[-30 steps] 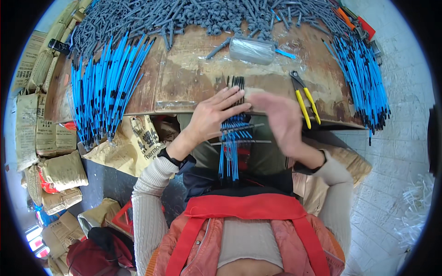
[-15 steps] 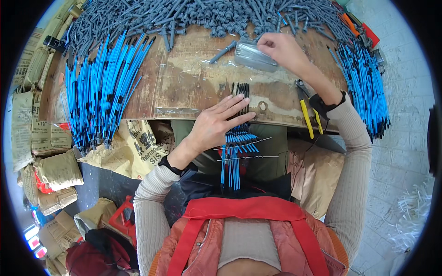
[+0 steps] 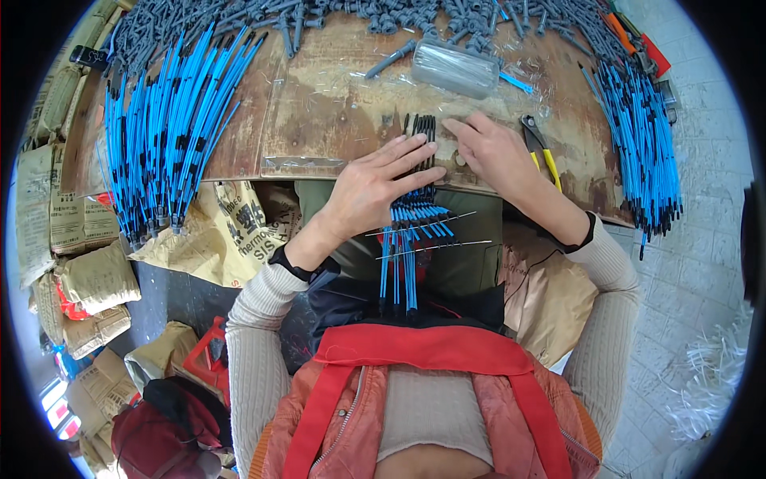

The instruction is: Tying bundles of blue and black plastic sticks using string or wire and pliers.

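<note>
Hanging past the near edge of the desk (image 3: pixel 307 120), beyond a red band (image 3: pixel 423 345) at the chest, a row of blue rods (image 3: pixel 408 215) points toward the lap; two thin strips (image 3: pixel 447 247) cross it. Left hand (image 3: pixel 375 189) lies over the row at the edge, fingers extended and spread across the rods, not curled into a fist. Right hand (image 3: pixel 496 156) rests just right of the rods' black far ends, fingers bent; cannot tell whether they pinch anything. Yellow-handled pliers (image 3: pixel 550 164) lie beyond, partly behind the right hand. Larger blue bundles flank the work: left bundle (image 3: pixel 163 144), right bundle (image 3: pixel 646 152). Farther: clear box (image 3: pixel 455 68), a single grey piece (image 3: pixel 391 60) near its left end. Farthest: heap of grey parts (image 3: pixel 383 12).
</note>
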The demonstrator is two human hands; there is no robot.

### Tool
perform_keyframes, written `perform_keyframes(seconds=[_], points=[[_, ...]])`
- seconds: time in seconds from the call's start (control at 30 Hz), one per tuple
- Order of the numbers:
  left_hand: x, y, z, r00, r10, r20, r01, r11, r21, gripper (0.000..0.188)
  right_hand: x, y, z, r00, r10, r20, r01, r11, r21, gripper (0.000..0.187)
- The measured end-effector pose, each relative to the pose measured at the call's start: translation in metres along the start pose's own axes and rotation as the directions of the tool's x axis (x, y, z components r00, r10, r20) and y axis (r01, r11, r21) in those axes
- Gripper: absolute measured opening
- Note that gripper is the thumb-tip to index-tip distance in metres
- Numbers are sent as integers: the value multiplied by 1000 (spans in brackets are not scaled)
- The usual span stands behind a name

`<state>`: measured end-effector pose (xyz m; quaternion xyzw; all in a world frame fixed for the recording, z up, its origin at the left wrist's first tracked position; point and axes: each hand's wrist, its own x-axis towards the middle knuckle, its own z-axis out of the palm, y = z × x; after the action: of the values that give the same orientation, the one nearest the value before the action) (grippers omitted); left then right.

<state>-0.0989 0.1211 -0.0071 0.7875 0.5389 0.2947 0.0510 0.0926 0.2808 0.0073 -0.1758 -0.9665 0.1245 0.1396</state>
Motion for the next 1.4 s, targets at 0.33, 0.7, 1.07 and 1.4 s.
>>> perform_keyframes(seconds=[0.33, 0.7, 1.07, 1.4], points=[[0, -4, 2, 999, 43, -19, -42, 999, 27, 50, 3, -1, 1, 999, 0, 41, 3, 998, -66, 36], [-2, -1, 2, 999, 17, -29, -16, 999, 33, 49, 9, 7, 3, 997, -76, 27, 78, 991, -105, 33], [-4, -1, 2, 999, 35, -29, -34, 999, 29, 50, 8, 10, 2, 985, -173, 7, 172, 979, -108, 33], [-6, -6, 4, 998, 67, -4, -67, 997, 42, 60, 14, 8, 2, 983, -180, 39, 184, 971, -151, 17]])
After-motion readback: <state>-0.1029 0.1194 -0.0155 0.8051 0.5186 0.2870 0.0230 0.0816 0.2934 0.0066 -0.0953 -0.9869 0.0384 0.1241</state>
